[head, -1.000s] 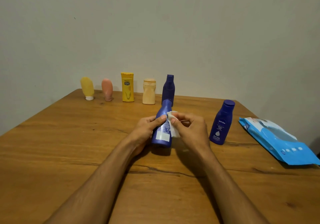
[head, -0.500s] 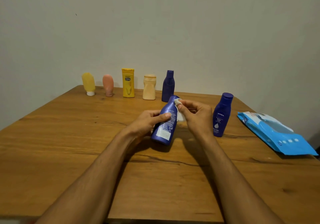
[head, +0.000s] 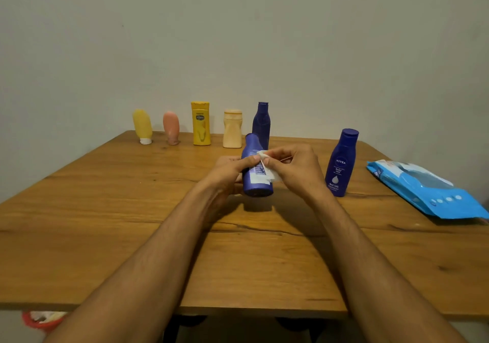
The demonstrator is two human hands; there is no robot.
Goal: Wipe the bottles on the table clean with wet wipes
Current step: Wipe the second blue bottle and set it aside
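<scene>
My left hand (head: 227,173) grips a blue lotion bottle (head: 256,181), lifted off the wooden table (head: 132,210) and tilted with its cap pointing away from me. My right hand (head: 293,170) pinches a white wet wipe (head: 267,168) against the bottle's labelled side. A second blue bottle (head: 341,162) stands upright just right of my right hand. Along the far edge stand a yellow tube (head: 143,127), a pink tube (head: 171,128), a yellow bottle (head: 201,123), a cream bottle (head: 232,128) and a dark blue bottle (head: 262,123).
A blue pack of wet wipes (head: 428,191) lies flat at the table's right side. A red container (head: 42,320) shows below the near left edge. A plain wall stands right behind the far row of bottles.
My right hand slid the wipe from the bottle's neck down onto its labelled side. The bottle now tilts more straight away from me. The head camera shifted a little.
</scene>
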